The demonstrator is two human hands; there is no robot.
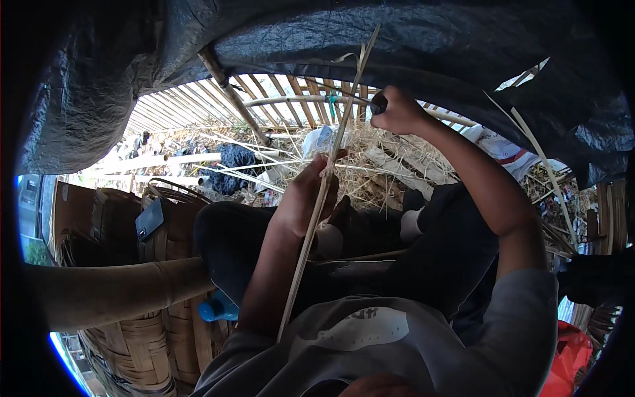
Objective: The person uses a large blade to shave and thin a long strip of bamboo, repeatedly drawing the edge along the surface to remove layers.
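A long, pale bamboo strip slants from beside my chest up past my knees, and its upper end splits into thin slivers. My left hand is closed around its middle. Farther up and to the right, my right hand grips the dark round handle of a knife. The knife's thin blade points left and passes by the upper part of the strip; whether the two touch, I cannot tell.
Bamboo shavings and poles litter the ground ahead, before a slatted bamboo fence. Dark plastic sheeting hangs overhead. At left are a thick bamboo pole, woven baskets, a phone and a blue bottle. A red bag lies right.
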